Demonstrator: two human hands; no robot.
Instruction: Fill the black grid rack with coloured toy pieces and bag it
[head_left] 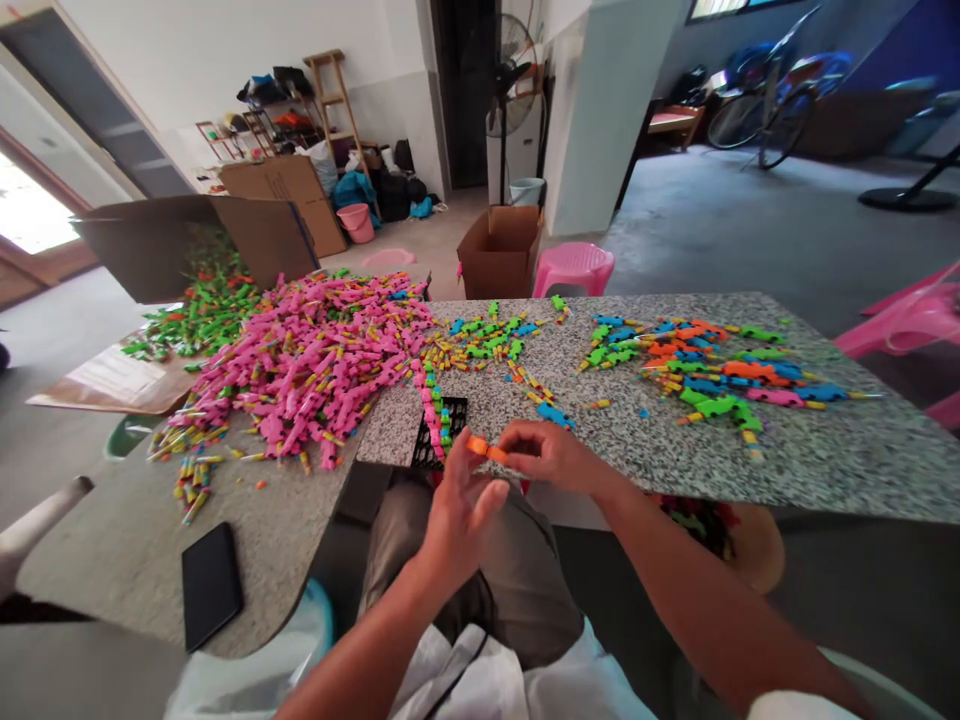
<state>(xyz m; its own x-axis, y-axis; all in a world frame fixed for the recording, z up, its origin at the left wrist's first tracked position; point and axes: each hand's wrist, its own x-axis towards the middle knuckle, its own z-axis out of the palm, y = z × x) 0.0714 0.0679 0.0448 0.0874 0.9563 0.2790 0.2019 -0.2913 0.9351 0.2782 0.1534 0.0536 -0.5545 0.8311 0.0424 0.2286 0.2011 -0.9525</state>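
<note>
Both my hands meet over my lap at the near edge of a speckled stone table [787, 450]. My left hand [459, 515] and my right hand [551, 452] pinch a small orange plastic piece [486, 449] between their fingertips. Just left of them a black grid tray [439, 432] holds a row of pink and green pieces. A big heap of pink plastic pieces [300, 355] lies to the left. Assembled blue, green and orange pieces [705, 365] lie spread on the right half of the table.
A black phone [211, 583] lies on the near left tabletop. An open cardboard box [187, 240] spills green pieces at the far left. Another cardboard box [501, 250] and a pink stool [574, 268] stand beyond the table. A pink chair [911, 320] is at right.
</note>
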